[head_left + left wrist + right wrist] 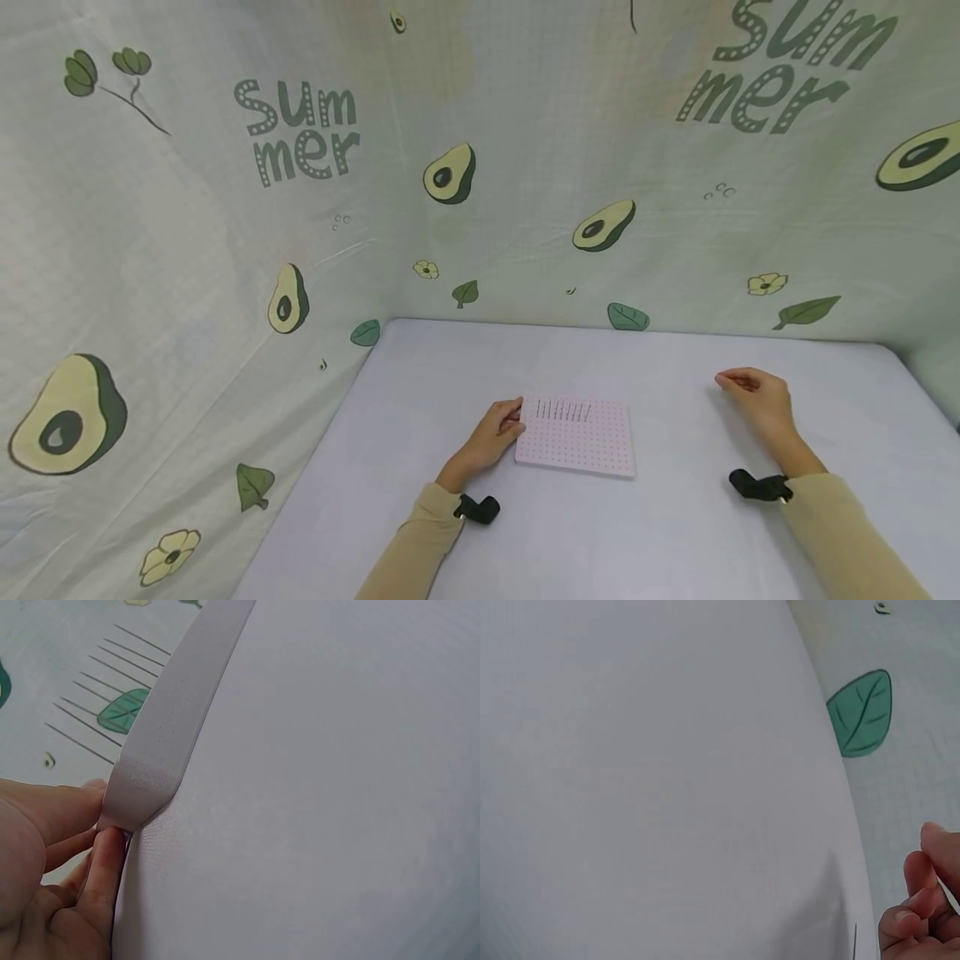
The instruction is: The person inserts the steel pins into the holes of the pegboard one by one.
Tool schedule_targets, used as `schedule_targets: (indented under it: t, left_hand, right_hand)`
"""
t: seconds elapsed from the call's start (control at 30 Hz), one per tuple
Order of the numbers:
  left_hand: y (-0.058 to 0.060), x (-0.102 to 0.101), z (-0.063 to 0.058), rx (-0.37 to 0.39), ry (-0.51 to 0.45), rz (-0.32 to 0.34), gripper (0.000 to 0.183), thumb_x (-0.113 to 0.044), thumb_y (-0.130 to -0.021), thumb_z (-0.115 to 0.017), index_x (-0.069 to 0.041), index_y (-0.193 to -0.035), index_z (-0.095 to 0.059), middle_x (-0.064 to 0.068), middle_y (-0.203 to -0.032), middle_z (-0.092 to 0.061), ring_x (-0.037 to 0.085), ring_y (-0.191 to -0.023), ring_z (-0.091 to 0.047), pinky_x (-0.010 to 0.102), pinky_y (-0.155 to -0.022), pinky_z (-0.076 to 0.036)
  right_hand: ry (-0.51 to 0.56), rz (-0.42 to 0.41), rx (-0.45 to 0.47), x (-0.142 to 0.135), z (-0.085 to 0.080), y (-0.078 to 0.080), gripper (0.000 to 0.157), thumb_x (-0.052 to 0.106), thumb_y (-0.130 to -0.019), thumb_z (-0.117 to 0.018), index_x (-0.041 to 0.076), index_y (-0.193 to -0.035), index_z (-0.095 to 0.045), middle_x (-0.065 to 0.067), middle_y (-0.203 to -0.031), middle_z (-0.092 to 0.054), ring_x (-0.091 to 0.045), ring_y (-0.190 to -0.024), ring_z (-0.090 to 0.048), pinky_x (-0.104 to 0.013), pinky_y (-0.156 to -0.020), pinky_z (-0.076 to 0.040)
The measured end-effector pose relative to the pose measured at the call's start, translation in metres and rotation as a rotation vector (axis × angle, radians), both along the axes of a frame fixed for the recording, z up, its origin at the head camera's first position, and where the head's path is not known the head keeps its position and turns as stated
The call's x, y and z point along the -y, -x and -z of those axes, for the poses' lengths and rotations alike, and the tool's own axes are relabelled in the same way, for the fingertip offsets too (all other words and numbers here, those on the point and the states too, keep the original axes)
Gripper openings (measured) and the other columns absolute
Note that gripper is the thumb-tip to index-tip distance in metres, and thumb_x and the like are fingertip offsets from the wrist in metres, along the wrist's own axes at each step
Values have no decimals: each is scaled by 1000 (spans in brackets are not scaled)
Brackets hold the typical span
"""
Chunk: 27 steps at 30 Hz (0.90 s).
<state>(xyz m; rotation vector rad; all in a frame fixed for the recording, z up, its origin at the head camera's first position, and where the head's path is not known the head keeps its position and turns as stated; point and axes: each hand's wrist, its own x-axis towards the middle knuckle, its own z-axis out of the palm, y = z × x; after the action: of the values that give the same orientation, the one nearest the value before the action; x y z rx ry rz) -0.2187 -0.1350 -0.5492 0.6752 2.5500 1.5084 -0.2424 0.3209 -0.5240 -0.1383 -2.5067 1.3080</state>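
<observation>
My left hand (491,435) grips the left edge of a pale pink pegboard (577,457) on the table. In the left wrist view, the thumb and fingers (105,870) pinch a corner of the board's thick side wall (176,697). Several thin metal pins (88,720) stand in a row at the board's back left. Over the table to the board's right is my right hand (761,404), fingers curled and thumb against the index fingertip. Nothing shows between those fingertips. In the right wrist view, a thin dark pin (855,943) appears beside the hand; what supports it is unclear.
The board sits on a white table (450,358). A hanging cloth (525,108) with printed avocados, leaves and lettering rises behind the table and along its left side. A black wrist camera (477,509) is strapped near the left cuff, another (757,486) near the right.
</observation>
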Motion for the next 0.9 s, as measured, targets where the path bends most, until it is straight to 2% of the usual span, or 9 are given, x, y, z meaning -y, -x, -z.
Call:
schedule_targets:
  t: [0.1, 0.37, 0.57, 0.6, 0.7, 0.8, 0.83, 0.9]
  left_hand:
    - [-1, 0, 0, 18, 1, -5, 51, -4, -101, -56, 8, -147, -39, 21, -132, -46, 30, -119, -50, 33, -105, -45]
    - [1, 0, 0, 27, 4, -5, 51, -5, -102, -55, 8, -148, -38, 22, -135, -45, 31, -121, -50, 35, -105, -45]
    - [3, 0, -1, 16, 7, -13, 50, -7, -102, -55, 7, -148, -39, 21, -135, -46, 31, -121, -51, 37, -105, -45]
    - [0, -2, -7, 16, 5, -16, 50, -5, -102, -55, 8, -147, -38, 22, -135, -45, 32, -121, -51, 39, -105, -44]
    - [0, -2, -7, 16, 3, -19, 50, -5, -102, -55, 8, -147, -39, 21, -133, -46, 31, -120, -51, 39, -105, -45]
    - [-1, -2, -6, 26, -6, -22, 50, -4, -101, -56, 7, -147, -39, 21, -131, -47, 32, -119, -51, 41, -105, -44]
    - [2, -1, 1, 25, -6, -20, 51, -6, -101, -56, 6, -148, -40, 19, -131, -48, 31, -119, -51, 39, -105, -45]
    - [1, -1, 1, 25, -10, -21, 51, -6, -101, -57, 6, -148, -40, 19, -130, -48, 31, -119, -52, 39, -105, -45]
  right_hand:
    - [-5, 21, 3, -8, 4, 1, 32, 21, -95, -69, -9, -107, -70, 29, -72, -57, 9, -66, -51, -12, -54, -43]
    - [-31, 78, 19, -28, 8, 1, 33, 23, -96, -68, -7, -108, -71, 20, -70, -59, 3, -64, -49, -16, -51, -42]
    - [-47, 138, 55, -39, 10, 3, 38, 28, -96, -68, -7, -110, -70, 17, -70, -55, -6, -72, -44, -21, -56, -37]
    - [-46, 147, 66, -40, 10, 3, 40, 29, -96, -68, -7, -111, -70, 17, -71, -54, -8, -74, -43, -22, -58, -36]
    - [-38, 165, 102, -44, 10, 2, 45, 33, -95, -68, -7, -114, -69, 17, -73, -53, -10, -77, -42, -23, -60, -35]
    - [-37, 168, 144, -47, 12, 2, 49, 37, -96, -67, -7, -117, -68, 14, -75, -53, -13, -78, -41, -24, -60, -36]
    - [-36, 167, 152, -49, 13, 1, 50, 37, -96, -67, -7, -117, -68, 14, -75, -53, -13, -78, -41, -24, -59, -36]
    - [-31, 164, 171, -51, 15, 1, 52, 39, -96, -66, -8, -118, -67, 13, -76, -54, -14, -78, -41, -24, -58, -37]
